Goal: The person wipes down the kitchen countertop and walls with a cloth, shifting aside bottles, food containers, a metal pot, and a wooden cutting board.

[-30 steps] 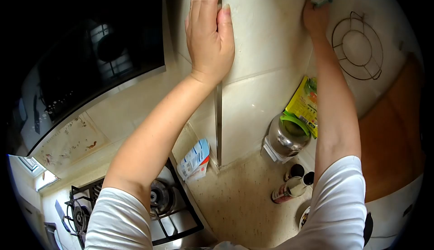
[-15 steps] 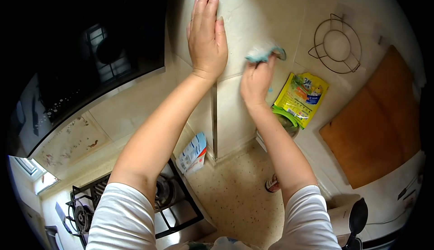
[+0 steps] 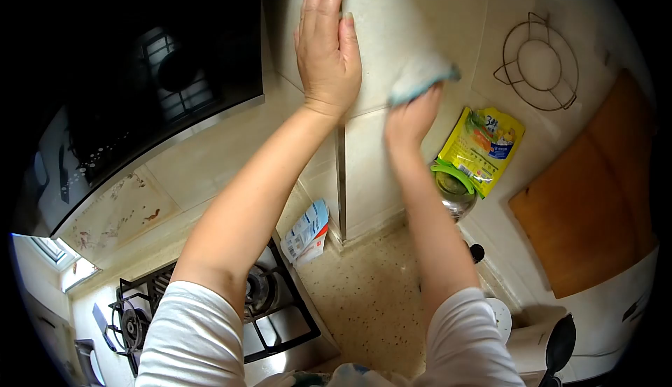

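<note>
Head view: a white cloth with a teal edge (image 3: 423,80), blurred, lies against a cream tiled wall (image 3: 392,19), near a tile joint and well in from the wall's left edge. The right hand (image 3: 414,117) has hold of it, fingers bent around its lower side; blur hides how tightly they are closed. The left hand (image 3: 327,47) is extended nearly flat with fingers together and thumb alongside, holding nothing that shows; it lies over the dark metal strip (image 3: 341,184) along the wall's left edge. Whether its whole palm touches the wall, I cannot tell.

To the right of the right hand, a yellow printed packet (image 3: 483,145) slants with its lower end beside the bright-green handle (image 3: 453,171) of a shiny rounded metal pot (image 3: 458,208), partly hidden by the right forearm. Farther right, a round wire rack (image 3: 509,71) is flat against the wall, and a brown wooden board (image 3: 588,205) leans near the right side.

Below, on the speckled beige bench (image 3: 371,296), a blue-and-white packet (image 3: 306,229) stands near the back corner, just beside the back right corner of a black-and-steel gas stove (image 3: 288,327). A glossy black range hood (image 3: 217,44) fills the upper left.
</note>
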Available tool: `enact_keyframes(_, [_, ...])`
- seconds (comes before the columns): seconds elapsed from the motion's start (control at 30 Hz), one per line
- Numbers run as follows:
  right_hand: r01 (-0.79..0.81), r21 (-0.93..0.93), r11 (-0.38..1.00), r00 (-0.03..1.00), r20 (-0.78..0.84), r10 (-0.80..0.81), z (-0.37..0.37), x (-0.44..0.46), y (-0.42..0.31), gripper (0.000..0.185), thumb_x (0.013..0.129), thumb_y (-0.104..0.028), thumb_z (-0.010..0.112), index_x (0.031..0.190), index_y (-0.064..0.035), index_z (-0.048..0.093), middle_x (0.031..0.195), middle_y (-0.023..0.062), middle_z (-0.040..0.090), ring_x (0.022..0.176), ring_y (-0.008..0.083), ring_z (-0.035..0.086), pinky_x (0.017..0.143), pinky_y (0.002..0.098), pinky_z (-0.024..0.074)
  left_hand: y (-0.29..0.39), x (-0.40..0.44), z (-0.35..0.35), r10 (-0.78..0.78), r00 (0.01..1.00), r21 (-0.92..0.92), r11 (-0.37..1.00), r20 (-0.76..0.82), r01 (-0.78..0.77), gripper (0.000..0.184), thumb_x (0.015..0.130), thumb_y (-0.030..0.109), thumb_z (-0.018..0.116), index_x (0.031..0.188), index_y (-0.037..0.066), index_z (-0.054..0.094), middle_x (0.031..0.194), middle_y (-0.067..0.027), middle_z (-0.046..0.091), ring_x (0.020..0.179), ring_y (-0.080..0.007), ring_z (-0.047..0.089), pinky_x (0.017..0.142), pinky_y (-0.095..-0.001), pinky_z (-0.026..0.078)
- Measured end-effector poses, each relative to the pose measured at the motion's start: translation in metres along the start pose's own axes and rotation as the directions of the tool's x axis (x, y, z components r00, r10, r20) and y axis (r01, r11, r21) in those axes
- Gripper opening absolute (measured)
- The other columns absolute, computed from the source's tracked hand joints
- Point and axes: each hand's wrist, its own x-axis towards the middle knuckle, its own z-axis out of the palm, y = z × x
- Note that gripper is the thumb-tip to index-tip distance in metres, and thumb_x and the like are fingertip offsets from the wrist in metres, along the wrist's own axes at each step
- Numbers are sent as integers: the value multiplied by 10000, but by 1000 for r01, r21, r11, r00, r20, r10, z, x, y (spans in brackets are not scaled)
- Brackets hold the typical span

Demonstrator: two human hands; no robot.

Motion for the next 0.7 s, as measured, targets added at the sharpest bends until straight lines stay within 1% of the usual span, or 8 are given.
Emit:
enact_keyframes(0.03, [42, 28, 999, 999, -4, -42, -2, -27, -4, 456, 816, -115, 523, 1229, 71, 471, 1260, 288, 472, 1169, 464, 438, 1027, 506, 320, 0, 0, 0, -18, 1000, -7, 1000, 6, 18, 458, 896, 4, 445, 1354, 10, 441, 1397, -219, 420, 1302, -358, 403, 1074, -384, 317])
enact_keyframes(0.07, [40, 45, 998, 998, 53, -43, -12, -55, -11, 485, 822, -133, 529, 1257, 70, 457, 1289, 293, 456, 1205, 465, 416, 1046, 507, 302, -5, -5, 5, -57, 998, -24, 998, 16, 58, 498, 888, 34, 489, 1376, 114, 430, 1471, -120, 374, 1363, -319, 339, 1047, -425, 308])
enact_keyframes(0.23, [78, -3, 997, 979, 187, -76, -26, -58, -17, 512, 829, -143, 530, 1285, 73, 446, 1328, 301, 438, 1268, 458, 377, 1067, 502, 281, -5, -5, 4, -70, 997, -3, 998, 29, 70, 492, 892, 40, 490, 1374, 115, 427, 1478, -118, 361, 1363, -320, 338, 1042, -423, 309])
enact_keyframes(0.4, [45, -32, 998, 975, 219, -37, -17, 33, -23, 472, 808, -111, 513, 1245, 65, 474, 1291, 281, 468, 1251, 450, 388, 1050, 504, 293, -2, -6, 2, -76, 996, -12, 997, 42, 76, 490, 893, 43, 493, 1373, 116, 427, 1477, -117, 361, 1364, -318, 336, 1043, -421, 308])
enact_keyframes(0.47, [56, -57, 997, 980, 194, -44, -17, 19, -21, 471, 800, -104, 509, 1239, 62, 477, 1287, 274, 469, 1247, 450, 387, 1044, 504, 294, -1, -1, -1, -21, 999, 2, 1000, 31, 21, 482, 891, -2, 451, 1371, 13, 419, 1396, -217, 423, 1300, -359, 403, 1072, -386, 321])
enact_keyframes(0.57, [94, -98, 991, 983, 169, -77, -28, -29, -14, 490, 768, -77, 501, 1237, 63, 474, 1322, 263, 448, 1272, 439, 367, 1044, 507, 286, 5, 0, 0, -68, 998, -32, 997, -16, 68, 429, 871, -20, 486, 1296, 37, 510, 1370, -221, 446, 1276, -367, 428, 1053, -396, 341])
enact_keyframes(0.63, [113, -126, 986, 946, 317, -68, -42, -58, -11, 503, 749, -46, 505, 1236, 72, 472, 1354, 261, 429, 1294, 431, 355, 1031, 510, 294, -2, -5, 4, -68, 998, -18, 998, 5, 68, 456, 882, 11, 489, 1333, 76, 469, 1422, -171, 405, 1320, -341, 382, 1048, -408, 324])
enact_keyframes(0.7, [103, -118, 988, 946, 319, -61, -44, -52, -14, 493, 745, -43, 508, 1221, 77, 479, 1368, 261, 417, 1304, 425, 350, 1025, 504, 299, -4, -6, 5, -66, 998, -5, 998, 23, 66, 487, 894, 41, 492, 1371, 114, 428, 1473, -120, 364, 1364, -316, 336, 1043, -420, 308])
